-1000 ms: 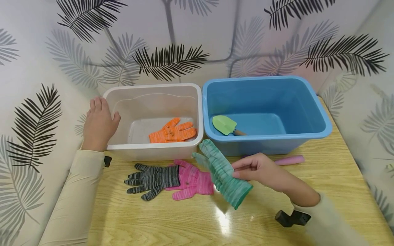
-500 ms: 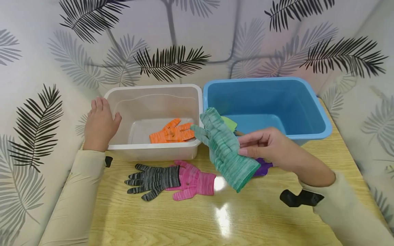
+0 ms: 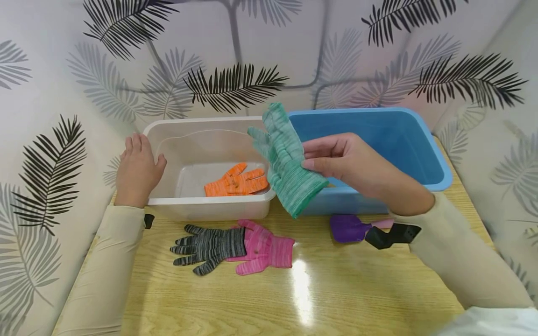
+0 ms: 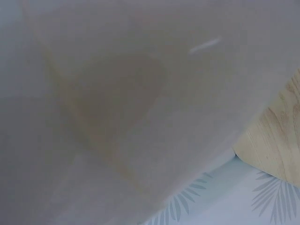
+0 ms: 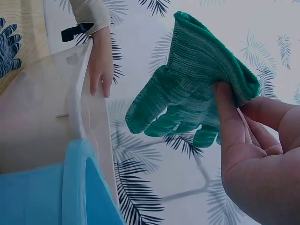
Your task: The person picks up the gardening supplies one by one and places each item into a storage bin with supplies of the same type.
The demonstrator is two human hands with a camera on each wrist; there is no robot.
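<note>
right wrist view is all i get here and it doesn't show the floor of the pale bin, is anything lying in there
Observer: Yes, the head view shows an orange glove on the floor of the pale bin.
Operator: i've got part of a black striped glove at my left edge, is it on its own
Observer: No, in the head view its cuff overlaps a pink glove.
Operator: anything on the table by the blue bin
Observer: Yes, a purple trowel lies on the near side of it, per the head view.
</note>
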